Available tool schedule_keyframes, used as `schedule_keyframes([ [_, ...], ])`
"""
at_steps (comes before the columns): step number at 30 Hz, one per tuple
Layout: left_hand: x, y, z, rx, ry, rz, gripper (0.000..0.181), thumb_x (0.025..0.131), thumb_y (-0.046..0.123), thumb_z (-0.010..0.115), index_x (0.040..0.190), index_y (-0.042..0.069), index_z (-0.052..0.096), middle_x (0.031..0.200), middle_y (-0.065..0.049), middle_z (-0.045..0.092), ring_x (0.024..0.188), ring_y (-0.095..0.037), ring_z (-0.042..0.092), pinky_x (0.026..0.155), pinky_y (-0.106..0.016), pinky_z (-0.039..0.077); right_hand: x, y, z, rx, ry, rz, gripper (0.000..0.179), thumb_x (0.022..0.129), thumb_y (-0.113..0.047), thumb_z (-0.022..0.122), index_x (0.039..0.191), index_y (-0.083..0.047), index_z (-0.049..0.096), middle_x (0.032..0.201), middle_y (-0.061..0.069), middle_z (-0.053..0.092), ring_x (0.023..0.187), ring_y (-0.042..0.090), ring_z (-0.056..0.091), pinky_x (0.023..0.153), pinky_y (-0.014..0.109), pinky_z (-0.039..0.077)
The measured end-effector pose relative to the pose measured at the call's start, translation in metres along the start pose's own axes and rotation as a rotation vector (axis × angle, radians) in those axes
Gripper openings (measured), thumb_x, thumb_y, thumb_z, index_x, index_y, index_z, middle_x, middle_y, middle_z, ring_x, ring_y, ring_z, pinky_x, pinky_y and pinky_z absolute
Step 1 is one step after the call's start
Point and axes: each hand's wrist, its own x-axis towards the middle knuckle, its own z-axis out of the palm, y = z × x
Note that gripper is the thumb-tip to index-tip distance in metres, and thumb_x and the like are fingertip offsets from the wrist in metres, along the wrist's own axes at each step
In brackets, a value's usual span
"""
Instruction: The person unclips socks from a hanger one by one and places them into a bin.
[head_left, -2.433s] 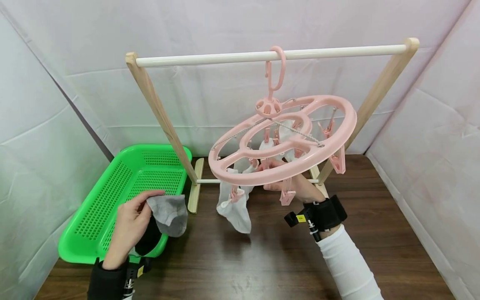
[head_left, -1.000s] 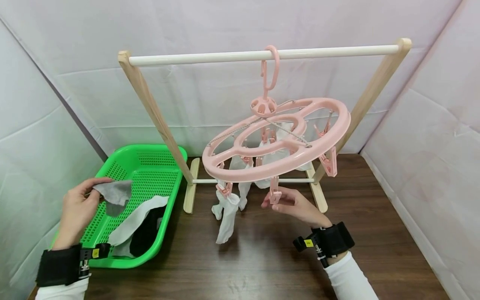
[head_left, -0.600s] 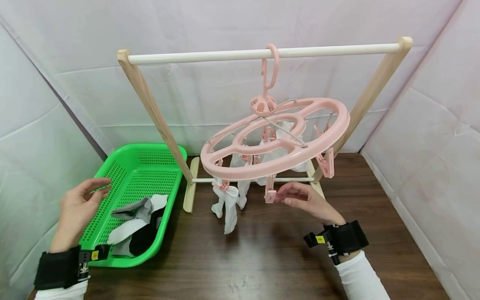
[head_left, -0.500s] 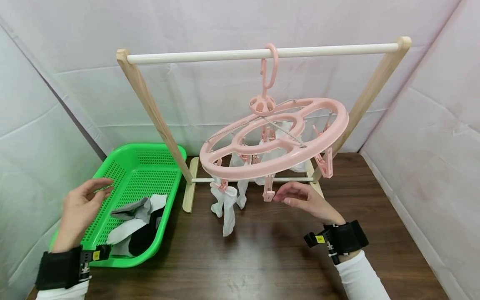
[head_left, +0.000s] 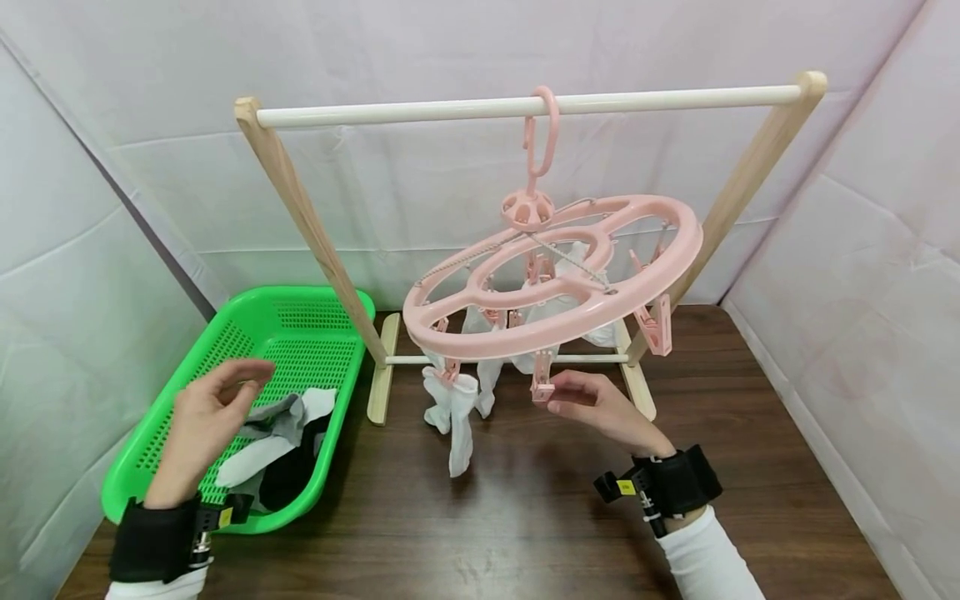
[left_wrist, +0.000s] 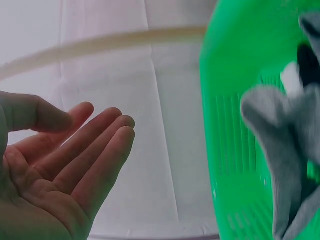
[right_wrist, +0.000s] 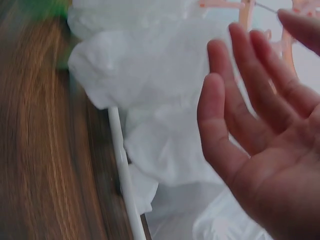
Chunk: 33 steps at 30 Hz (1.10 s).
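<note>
My left hand (head_left: pixel 212 414) is over the near left part of the green basket (head_left: pixel 120 475), holding nothing; in the left wrist view its fingers stretch out. Below and to its right, a grey sock (head_left: pixel 288 421), a white sock (head_left: pixel 253 461) and a black sock (head_left: pixel 288 475) lie in the basket. My right hand (head_left: pixel 603 410) has its fingertips right at a pink clothespin (head_left: pixel 543 379) hanging from the front of the pink drying hanger (head_left: pixel 517 340). White socks (head_left: pixel 461 425) hang from other clips, and fill the middle of the right wrist view.
The hanger hooks over the white rod (head_left: pixel 420 111) of a wooden stand, and its ring tilts. Wooden feet (head_left: pixel 382 379) and a low crossbar (head_left: pixel 588 359) sit behind the socks. Two more pink clips (head_left: pixel 656 325) dangle at the right. White cloth walls surround the brown table (head_left: pixel 540 533).
The left hand moved left with the grey sock, let it drop into the basket, then shifted right. My right hand came out from under the ring to the front clothespin.
</note>
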Motion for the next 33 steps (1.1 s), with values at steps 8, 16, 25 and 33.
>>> schedule_keyframes([
  [8,0.004,0.062,0.041,-0.112,-0.094,0.117,0.036,0.099,0.022,0.058,0.134,0.022,0.056,0.126,-0.002,0.06,0.112,-0.016,0.058,0.088,-0.023,0.047,0.005,-0.005,0.017,0.019,-0.056,-0.029,0.026,0.094,0.001,0.06,0.119,0.008,0.061,0.118,0.03,0.06,0.11,0.039,0.059,0.089,0.042,0.049],
  [16,0.006,0.18,0.043,-0.198,-0.242,0.133,0.034,0.091,-0.001,0.064,0.125,-0.002,0.059,0.121,-0.019,0.062,0.109,-0.032,0.06,0.087,-0.03,0.05,0.0,-0.019,0.033,-0.08,-0.099,-0.009,0.029,0.095,-0.004,0.061,0.122,0.006,0.061,0.119,0.021,0.062,0.106,0.021,0.062,0.085,0.037,0.052],
  [25,0.012,0.185,0.085,-0.387,-0.374,0.151,0.043,0.088,0.003,0.07,0.129,0.001,0.057,0.125,-0.016,0.06,0.115,-0.028,0.058,0.095,-0.039,0.046,-0.015,-0.02,0.043,-0.099,-0.093,0.028,0.029,0.096,-0.006,0.061,0.124,0.0,0.062,0.118,0.016,0.064,0.103,0.022,0.063,0.083,0.035,0.052],
  [33,0.018,0.19,0.117,-0.546,-0.384,0.147,0.069,0.084,0.003,0.075,0.144,0.009,0.041,0.14,-0.014,0.048,0.126,-0.029,0.049,0.101,-0.047,0.039,-0.025,-0.018,0.047,-0.071,-0.096,0.036,0.029,0.095,-0.004,0.06,0.124,0.002,0.061,0.12,0.026,0.06,0.102,0.02,0.063,0.083,0.034,0.052],
])
